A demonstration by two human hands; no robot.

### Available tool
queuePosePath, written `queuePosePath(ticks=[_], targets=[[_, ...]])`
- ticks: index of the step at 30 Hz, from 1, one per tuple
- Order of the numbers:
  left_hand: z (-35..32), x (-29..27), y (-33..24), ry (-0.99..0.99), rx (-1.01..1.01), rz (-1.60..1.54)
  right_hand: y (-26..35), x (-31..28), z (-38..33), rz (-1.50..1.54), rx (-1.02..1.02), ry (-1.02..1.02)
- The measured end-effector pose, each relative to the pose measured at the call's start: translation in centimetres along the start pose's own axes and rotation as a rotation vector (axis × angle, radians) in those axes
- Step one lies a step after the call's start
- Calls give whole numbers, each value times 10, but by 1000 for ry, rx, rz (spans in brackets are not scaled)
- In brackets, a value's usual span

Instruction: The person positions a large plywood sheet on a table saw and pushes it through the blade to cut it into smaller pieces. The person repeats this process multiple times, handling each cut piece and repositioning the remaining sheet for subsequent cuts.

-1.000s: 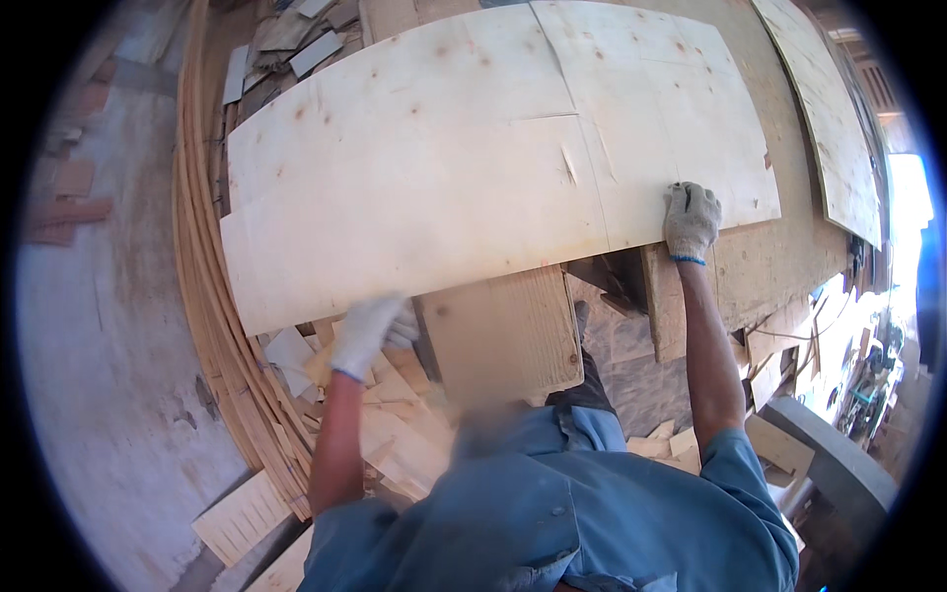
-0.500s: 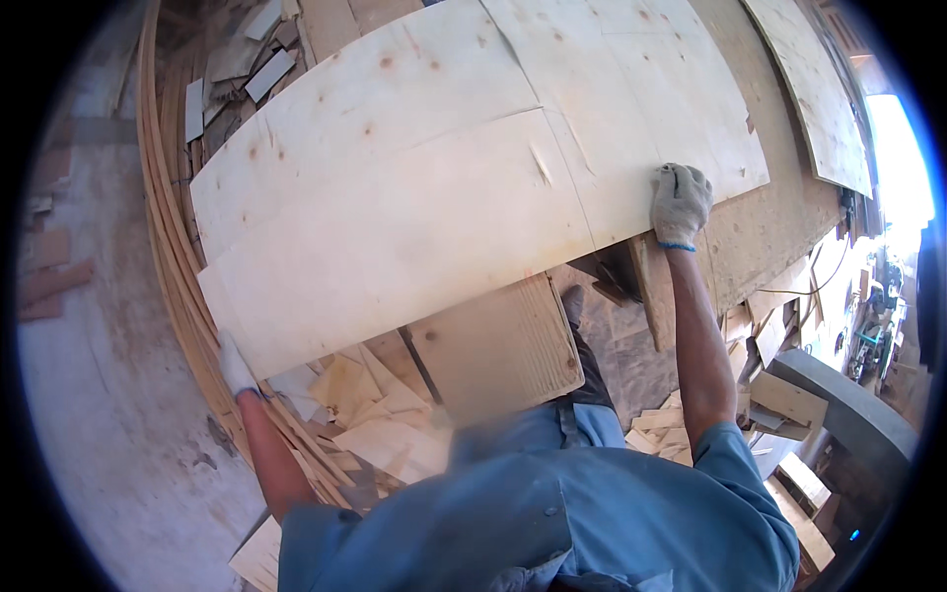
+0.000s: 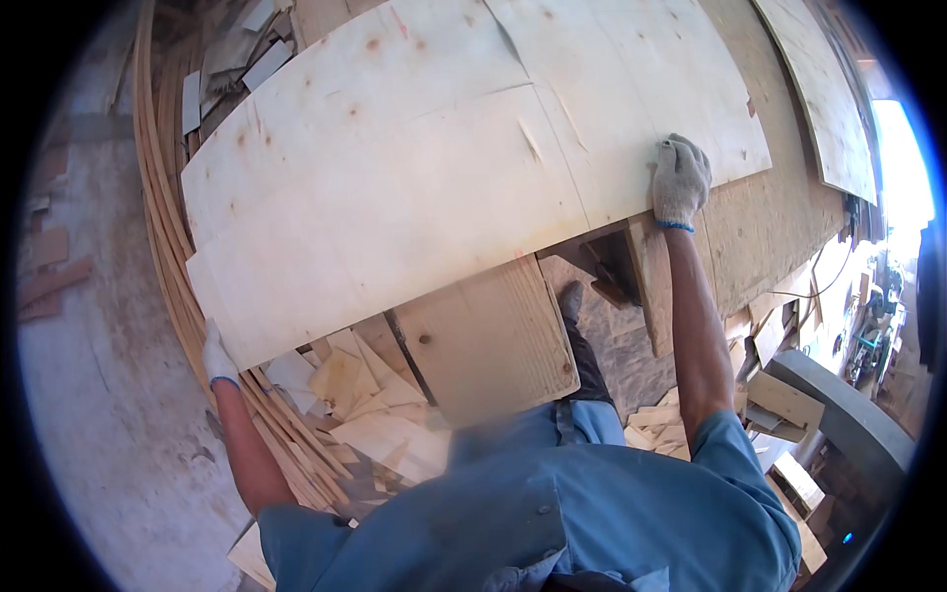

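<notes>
A broad, pale plywood sheet [image 3: 395, 207] with small knots and a few splits lies across the work surface in front of me. Seams cross its face, and I cannot tell whether it is one layer or several. My left hand [image 3: 219, 357], in a whitish glove, holds the sheet at its near left corner; the fingers are partly hidden. At the near edge, right of the middle, my right hand [image 3: 682, 182] wears a grey knit glove with a blue cuff. Its fingers are curled over the sheet's edge.
Beneath the near edge stands a wooden board [image 3: 483, 340]. Long thin wood strips [image 3: 163, 217] run along the left side. Veneer scraps [image 3: 380, 395] lie below. Another plywood sheet [image 3: 824, 109] lies at the far right, and a grey curved machine part [image 3: 848, 405] stands nearer.
Both hands have moved a little away from me, and the sheet has shifted slightly away and to the left with them. Each hand keeps its hold on the sheet.
</notes>
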State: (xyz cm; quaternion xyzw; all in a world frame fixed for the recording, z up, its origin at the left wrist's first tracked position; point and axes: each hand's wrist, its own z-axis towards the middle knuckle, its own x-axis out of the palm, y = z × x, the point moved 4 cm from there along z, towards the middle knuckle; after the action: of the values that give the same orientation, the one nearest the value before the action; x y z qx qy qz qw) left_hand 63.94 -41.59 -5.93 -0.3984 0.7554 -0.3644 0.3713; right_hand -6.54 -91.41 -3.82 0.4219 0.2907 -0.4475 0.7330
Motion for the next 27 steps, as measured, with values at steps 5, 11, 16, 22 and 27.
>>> queuePosePath(ticks=[5, 11, 16, 22, 27], targets=[[2, -5, 0, 80, -66, -20, 6, 0, 2, -52, 10, 21], [-2, 11, -8, 82, -116, -16, 10, 2, 6, -84, 2, 39], [30, -18, 3, 97, -15, -24, 5, 13, 10, -46, 1, 9], [20, 8, -19, 172, -131, -25, 5, 13, 12, -92, 6, 4], [21, 13, -22, 142, -130, -25, 9, 20, 21, -55, 17, 11]])
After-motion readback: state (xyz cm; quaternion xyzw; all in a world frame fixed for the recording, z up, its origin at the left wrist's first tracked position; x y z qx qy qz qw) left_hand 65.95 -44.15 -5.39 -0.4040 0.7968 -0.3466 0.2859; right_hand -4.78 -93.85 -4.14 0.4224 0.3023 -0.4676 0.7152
